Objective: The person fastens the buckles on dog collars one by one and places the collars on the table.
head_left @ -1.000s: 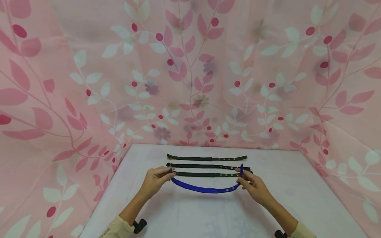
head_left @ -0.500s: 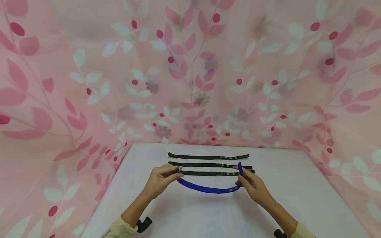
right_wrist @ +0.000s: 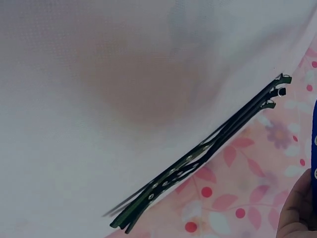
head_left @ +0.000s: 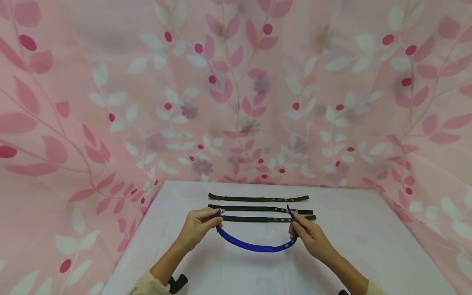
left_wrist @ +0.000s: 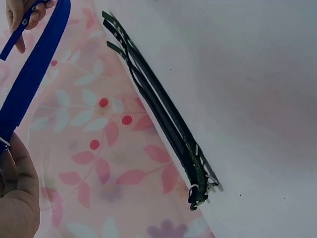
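A blue collar [head_left: 258,248] with metal eyelets hangs in a downward curve between both hands, raised over the table. My left hand [head_left: 199,227] pinches its buckle end; the left wrist view shows the metal buckle [left_wrist: 4,144] by the fingers. At the other end, my right hand [head_left: 313,237] grips the eyelet part between thumb and fingers, and the tip sticks up past them, leaning left. Beyond the hands lie three dark green collars on the table: a far one [head_left: 239,199], a middle one [head_left: 243,208] and a near one [head_left: 247,219], buckles left, eyelets right.
The white table [head_left: 368,246] ends at a pink, leaf-patterned cloth [head_left: 236,102] that rises behind it and on both sides. A black device [head_left: 178,283] sits by the left wrist, below the light sleeve [head_left: 149,284].
My left hand has moved right and my right hand slightly left, so the hands are closer together. The blue collar sags deeper, and its right tip has tilted from upright towards the left.
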A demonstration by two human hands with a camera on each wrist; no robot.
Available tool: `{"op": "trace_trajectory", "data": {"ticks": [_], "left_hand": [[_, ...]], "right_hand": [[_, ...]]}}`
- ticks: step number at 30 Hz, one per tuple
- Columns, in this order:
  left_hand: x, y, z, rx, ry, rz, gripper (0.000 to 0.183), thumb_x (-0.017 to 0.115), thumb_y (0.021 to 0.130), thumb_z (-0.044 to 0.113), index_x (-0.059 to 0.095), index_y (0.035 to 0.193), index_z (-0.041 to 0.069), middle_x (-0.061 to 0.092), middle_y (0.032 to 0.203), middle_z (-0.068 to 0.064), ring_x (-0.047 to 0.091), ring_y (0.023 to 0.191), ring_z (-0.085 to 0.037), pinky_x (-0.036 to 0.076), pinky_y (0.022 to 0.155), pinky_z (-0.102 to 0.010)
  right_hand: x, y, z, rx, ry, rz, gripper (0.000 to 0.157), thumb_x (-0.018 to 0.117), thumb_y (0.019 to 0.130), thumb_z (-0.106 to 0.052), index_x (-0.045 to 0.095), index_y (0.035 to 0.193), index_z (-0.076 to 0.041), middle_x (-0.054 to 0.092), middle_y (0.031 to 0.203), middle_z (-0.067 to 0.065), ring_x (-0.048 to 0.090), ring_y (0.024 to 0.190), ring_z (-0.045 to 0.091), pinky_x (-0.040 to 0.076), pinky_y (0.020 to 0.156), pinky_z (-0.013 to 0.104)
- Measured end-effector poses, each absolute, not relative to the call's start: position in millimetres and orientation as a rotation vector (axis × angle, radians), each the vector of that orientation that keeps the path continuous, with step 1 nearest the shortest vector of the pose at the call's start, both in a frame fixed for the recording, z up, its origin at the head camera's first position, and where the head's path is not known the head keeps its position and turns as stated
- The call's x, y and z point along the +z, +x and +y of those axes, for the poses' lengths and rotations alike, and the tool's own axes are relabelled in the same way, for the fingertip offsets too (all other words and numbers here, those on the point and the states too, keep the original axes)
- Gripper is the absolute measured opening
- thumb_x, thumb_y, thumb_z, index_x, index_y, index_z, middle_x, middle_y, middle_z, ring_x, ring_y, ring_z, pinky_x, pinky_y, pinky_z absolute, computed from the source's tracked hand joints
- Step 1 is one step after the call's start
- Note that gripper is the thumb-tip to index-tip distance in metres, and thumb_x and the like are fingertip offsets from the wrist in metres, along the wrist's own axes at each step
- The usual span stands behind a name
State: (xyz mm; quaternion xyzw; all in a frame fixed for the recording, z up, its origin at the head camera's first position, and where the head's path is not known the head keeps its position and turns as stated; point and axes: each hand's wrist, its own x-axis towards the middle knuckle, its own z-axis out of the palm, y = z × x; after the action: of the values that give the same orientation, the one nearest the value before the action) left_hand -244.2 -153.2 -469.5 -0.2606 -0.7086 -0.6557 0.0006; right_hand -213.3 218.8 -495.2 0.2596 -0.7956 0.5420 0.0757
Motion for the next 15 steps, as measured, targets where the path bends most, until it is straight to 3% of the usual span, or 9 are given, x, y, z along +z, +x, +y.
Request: {"op": "trace_trajectory", "data": {"ticks": [7,15], "left_hand": [[-464.5,-235.4,-149.7,-2.121,-0.884,-2.160,0.033,0.067,0.093,0.006,0.064,0.120,-0.013,0.068,0.101,-0.014,0.070,0.083,-0.009,0.059,0.079,-0.025],[-448.0,-227.8,-142.4,-2.107,-0.988,-2.109,0.032,0.065,0.094,0.006,0.065,0.121,-0.010,0.064,0.097,-0.007,0.073,0.082,-0.015,0.061,0.077,-0.031]], "right_hand": [[-494.2,-207.3,211.3,1.649,0.729,-2.384,0.027,0.049,0.102,-0.003,0.057,0.127,0.006,0.063,0.080,0.003,0.064,0.069,0.018,0.058,0.064,0.028],[-483.8,-201.4,204.5,1.635,0.745,-2.348,0.028,0.051,0.101,-0.002,0.059,0.127,0.006,0.059,0.069,0.011,0.064,0.061,0.020,0.058,0.059,0.030]]}}
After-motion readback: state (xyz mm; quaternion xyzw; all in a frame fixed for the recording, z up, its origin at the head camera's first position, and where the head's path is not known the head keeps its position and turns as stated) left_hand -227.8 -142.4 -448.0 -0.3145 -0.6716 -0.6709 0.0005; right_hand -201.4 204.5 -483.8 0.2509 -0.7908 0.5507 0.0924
